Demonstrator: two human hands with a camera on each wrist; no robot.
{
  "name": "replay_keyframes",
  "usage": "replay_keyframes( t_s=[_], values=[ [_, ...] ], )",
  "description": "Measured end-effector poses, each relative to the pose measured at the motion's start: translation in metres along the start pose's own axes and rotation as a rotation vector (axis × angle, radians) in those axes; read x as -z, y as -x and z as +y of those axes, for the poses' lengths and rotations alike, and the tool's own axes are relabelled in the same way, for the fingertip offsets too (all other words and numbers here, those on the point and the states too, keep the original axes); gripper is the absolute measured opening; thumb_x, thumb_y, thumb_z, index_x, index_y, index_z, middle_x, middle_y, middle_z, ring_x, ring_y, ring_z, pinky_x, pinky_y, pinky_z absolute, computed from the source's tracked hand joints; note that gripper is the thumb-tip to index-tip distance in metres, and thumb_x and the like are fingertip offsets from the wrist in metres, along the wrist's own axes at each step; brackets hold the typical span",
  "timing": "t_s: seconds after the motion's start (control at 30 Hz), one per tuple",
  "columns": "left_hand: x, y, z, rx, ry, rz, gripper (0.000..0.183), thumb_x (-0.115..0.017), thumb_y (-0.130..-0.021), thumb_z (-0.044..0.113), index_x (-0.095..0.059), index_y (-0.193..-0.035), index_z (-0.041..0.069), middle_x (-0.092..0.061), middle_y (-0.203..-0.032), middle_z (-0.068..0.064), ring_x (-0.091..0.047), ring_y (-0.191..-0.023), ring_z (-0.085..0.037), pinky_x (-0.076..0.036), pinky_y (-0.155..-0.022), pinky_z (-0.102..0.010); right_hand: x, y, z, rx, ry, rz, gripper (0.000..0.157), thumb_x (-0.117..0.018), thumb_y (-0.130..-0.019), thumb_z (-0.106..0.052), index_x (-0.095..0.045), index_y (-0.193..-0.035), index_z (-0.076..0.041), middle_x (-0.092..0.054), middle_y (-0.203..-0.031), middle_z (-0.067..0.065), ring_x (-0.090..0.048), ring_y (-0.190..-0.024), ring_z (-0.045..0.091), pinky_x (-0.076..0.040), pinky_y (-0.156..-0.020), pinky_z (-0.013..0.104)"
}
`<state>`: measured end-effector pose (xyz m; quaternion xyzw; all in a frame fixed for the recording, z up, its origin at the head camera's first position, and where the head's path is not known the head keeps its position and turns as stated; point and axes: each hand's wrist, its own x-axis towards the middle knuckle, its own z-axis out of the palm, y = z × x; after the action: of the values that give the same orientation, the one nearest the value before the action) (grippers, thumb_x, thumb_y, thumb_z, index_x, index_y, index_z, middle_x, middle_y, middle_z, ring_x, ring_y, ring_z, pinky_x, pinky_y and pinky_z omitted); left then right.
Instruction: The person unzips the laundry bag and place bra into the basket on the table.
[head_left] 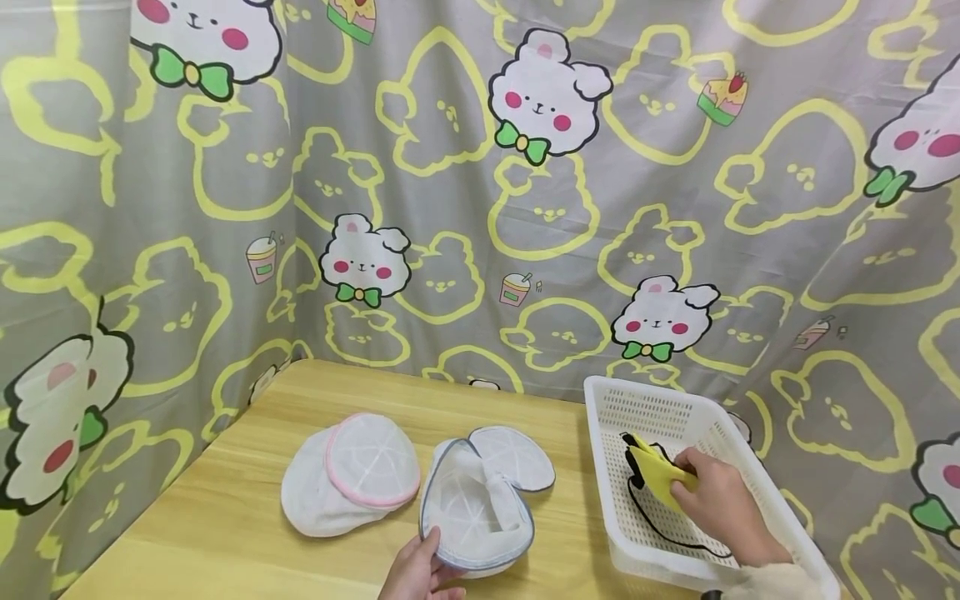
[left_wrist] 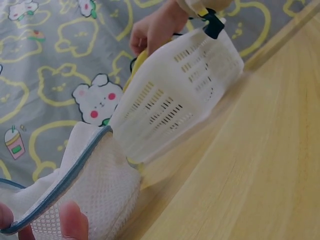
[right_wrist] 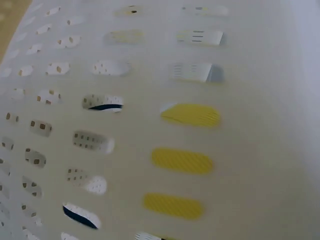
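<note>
I report my left hand (head_left: 422,572) nearest, left of the basket, thumb and fingers pinching the near rim of a blue-trimmed mesh laundry bag (head_left: 459,504). The bag stands unzipped beside the basket, its round lid (head_left: 517,458) folded back. My right hand (head_left: 723,502), inside the basket, has thumb and fingers clamped on a yellow cloth item with black trim (head_left: 663,477); a black strap (head_left: 660,525) trails over the floor of the white slotted basket (left_wrist: 160,70). The right wrist view shows only slotted basket wall, not my fingers.

In my judgement, the yellow cloth wants a firm, gathered grip, the strap kept free of the slots, and the bag's rim held steady and wide.

Farther left of the basket lies a pink-trimmed mesh bag (head_left: 375,460); behind it hangs a bear-print curtain (head_left: 450,200).
</note>
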<state>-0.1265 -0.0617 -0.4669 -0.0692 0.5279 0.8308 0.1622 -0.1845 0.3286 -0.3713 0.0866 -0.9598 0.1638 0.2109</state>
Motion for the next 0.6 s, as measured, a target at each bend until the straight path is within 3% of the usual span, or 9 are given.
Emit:
replay_keyframes(
  t_s=[0.6],
  values=[
    [-0.0018,0.0026,0.0022,0.019,-0.007,-0.012,0.054,-0.03,-0.107,0.029,-0.019,-0.137,-0.015,-0.066,-0.091,-0.001,-0.062,-0.08,-0.017,-0.056,-0.071,-0.033,-0.0072,0.0043,-0.0006,0.016,0.019,-0.069,0.018,-0.07,-0.072,0.0,-0.058,-0.078,-0.01,-0.049,-0.068,-0.003,-0.042,-0.061,0.015,-0.037,-0.054,0.031]
  ],
)
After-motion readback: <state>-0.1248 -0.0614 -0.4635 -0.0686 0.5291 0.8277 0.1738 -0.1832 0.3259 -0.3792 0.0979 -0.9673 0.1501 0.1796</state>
